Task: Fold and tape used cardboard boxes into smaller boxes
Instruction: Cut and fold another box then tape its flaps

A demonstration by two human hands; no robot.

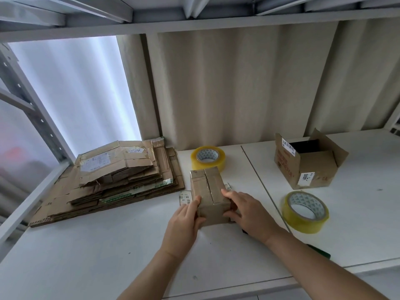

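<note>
Small taped cardboard box [210, 197] on the white tabletop [108, 245], flaps down, tape strip along the top seam. Gripped on both sides: left hand [184, 224] curled round the near-left edge, right hand [246, 210] clasping the right side. Probably finishing this box; next likely setting it aside by the open box [307, 163], then pulling a flat sheet from the flattened cardboard stack [116, 180]. Tape rolls [207, 158] close by.

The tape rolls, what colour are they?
Yellowish clear, both rolls, seen in the head view.
</note>
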